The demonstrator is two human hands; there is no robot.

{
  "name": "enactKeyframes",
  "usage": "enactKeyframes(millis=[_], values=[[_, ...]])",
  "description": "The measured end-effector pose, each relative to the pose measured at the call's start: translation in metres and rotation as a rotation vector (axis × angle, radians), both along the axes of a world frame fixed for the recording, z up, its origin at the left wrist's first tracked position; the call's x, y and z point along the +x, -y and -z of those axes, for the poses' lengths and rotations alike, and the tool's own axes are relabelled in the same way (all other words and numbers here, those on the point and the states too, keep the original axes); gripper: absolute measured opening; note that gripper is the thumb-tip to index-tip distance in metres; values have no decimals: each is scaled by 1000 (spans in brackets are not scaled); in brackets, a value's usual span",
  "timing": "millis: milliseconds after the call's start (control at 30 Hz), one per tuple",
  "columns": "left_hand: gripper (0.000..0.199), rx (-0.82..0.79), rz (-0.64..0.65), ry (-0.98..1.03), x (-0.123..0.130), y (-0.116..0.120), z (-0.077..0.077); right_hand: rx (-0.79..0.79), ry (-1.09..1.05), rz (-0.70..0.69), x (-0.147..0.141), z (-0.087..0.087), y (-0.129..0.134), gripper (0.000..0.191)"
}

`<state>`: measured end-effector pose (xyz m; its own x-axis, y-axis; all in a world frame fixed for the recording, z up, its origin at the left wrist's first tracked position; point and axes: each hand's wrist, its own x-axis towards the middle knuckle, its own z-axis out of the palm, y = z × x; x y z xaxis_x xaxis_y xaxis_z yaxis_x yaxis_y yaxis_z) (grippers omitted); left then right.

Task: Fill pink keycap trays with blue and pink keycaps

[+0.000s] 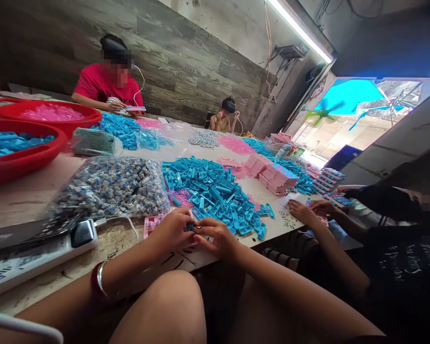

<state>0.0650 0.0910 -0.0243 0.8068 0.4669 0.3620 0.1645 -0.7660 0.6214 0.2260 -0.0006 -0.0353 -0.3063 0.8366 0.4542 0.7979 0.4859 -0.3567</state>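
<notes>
A: State of your hands?
B: Left hand (177, 227) is pinching a small dark part (190, 226). Right hand (217, 239) has its fingertips up against it. Can't tell if the right is gripping or only steadying; fingers hide most of the part.

A: Where's the part exactly?
B: Between both hands, close to my edge of the tabletop (116, 243), in front of the blue pile (215, 193). Pink tray (151, 222) sits just behind my left hand, partly covered.

A: Failure modes?
B: Main one, I think: a slip. Small part, fingertip hold, so uneven pressure could shoot it out. Near the edge it might drop towards my knee (175, 306), or land in the blue pile and be hard to pick out.

A: Others?
B: Loose blue pieces lie near the edge past my right hand; a wide right-arm swing could knock them off. White cable (129, 221) curves near my left forearm, could snag if I pull back. Clear bag (116, 186) of grey-white bits is close too; a bump might spill some, if it's open. Can't tell.
</notes>
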Motion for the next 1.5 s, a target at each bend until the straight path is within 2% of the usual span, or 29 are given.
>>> enactKeyframes(millis=[167,300,400,567,667,733,800,867,933,1067,1133,1233,1367,1500], values=[[6,66,-50,-28,1,-4,5,53,8,32,-3,6,-6,31],[14,188,-153,-118,-2,-8,4,87,12,43,-2,9,-9,31],[17,211,-188,-156,-3,-9,2,93,23,54,-2,8,-9,28],[16,231,-123,-106,-5,-8,4,69,43,86,1,-3,-17,28],[17,232,-75,-61,-8,-9,5,65,-2,170,15,-9,-27,18],[22,216,30,-42,-11,-11,4,58,-8,263,27,-10,-36,13],[31,216,180,-52,-12,-12,3,33,18,300,36,-8,-46,22],[37,243,287,-72,-12,-12,2,12,42,281,40,-5,-56,29],[39,272,313,-88,-10,-11,1,3,48,244,39,-2,-66,33],[44,309,203,-66,-6,-12,-2,-30,63,181,33,0,-80,36],[35,318,100,-17,-8,-16,-2,-37,57,178,37,-2,-80,38],[18,302,-5,42,-14,-24,0,-19,18,250,54,-8,-73,37],[18,316,-57,20,-20,-32,8,-11,-51,392,82,-16,-61,28],[18,307,-71,-22,-19,-33,14,-53,-92,446,95,-19,-51,19]])
